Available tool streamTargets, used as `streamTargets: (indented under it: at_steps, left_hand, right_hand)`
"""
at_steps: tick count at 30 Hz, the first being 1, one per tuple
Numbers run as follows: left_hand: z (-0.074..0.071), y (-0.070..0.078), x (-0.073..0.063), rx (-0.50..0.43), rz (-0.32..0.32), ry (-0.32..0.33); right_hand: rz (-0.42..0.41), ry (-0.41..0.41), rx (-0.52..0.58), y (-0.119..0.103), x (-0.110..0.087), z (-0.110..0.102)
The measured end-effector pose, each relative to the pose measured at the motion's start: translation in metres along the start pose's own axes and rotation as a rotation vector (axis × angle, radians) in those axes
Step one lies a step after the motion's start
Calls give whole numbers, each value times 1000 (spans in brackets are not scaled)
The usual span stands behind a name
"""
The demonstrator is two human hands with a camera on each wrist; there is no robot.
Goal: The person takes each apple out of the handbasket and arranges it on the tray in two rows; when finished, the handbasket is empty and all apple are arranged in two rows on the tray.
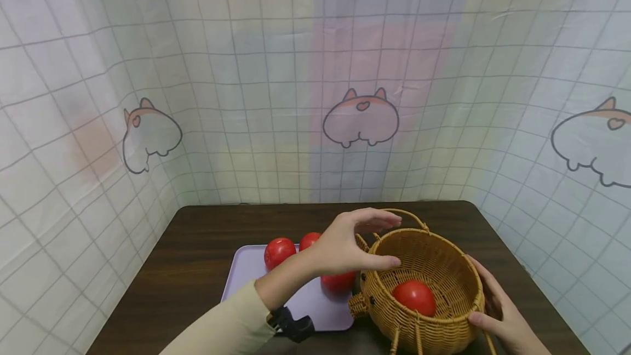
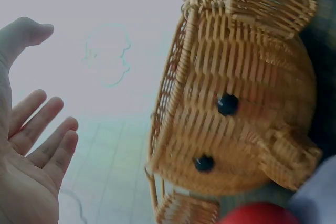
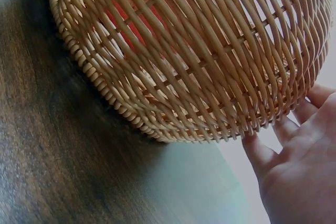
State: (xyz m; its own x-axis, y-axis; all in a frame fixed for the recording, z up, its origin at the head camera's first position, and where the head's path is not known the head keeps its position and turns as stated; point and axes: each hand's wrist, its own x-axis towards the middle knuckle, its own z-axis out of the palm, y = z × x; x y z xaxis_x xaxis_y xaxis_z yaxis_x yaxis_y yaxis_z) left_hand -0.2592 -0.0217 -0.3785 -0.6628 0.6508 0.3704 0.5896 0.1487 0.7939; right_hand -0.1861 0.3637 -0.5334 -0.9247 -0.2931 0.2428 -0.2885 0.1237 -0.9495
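A wicker basket (image 1: pixel 446 248), shaped like an animal with dark bead eyes, stands on the table's right side. One tomato (image 1: pixel 415 298) lies inside it. My left hand (image 1: pixel 345 242) hangs over the basket's left rim, thumb and fingers spread apart with nothing between them. In the left wrist view that hand (image 2: pixel 31 145) is apart from the basket. My right hand (image 1: pixel 503 305) holds the basket's right side, with thumb and fingers against the curved wall near the rim. Several more tomatoes (image 1: pixel 279 253) lie on a lilac tray (image 1: pixel 241 273), partly hidden by my left arm.
The dark wooden table (image 1: pixel 197 256) carries the tray and basket. Thin wicker handles (image 1: pixel 406 212) rise from the basket's far side and hang at its front. A patterned cloth (image 1: pixel 266 97) surrounds the table at the back and sides.
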Motion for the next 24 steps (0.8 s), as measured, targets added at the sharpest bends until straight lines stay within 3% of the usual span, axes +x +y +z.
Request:
streamTargets:
  at_steps: [5, 13, 20, 24]
  left_hand:
    - [11, 8, 37, 16, -18, -134]
    - [35, 13, 84, 146, -231, -564]
    - [64, 10, 106, 262, -370, -743]
    - [80, 6, 122, 224, -504, -858]
  right_hand:
    - [0, -12, -8, -1, 0, 0]
    - [-24, -41, 14, -1, -2, -1]
    - [-61, -66, 16, 0, -2, -2]
    - [-49, -60, 3, 1, -2, -2]
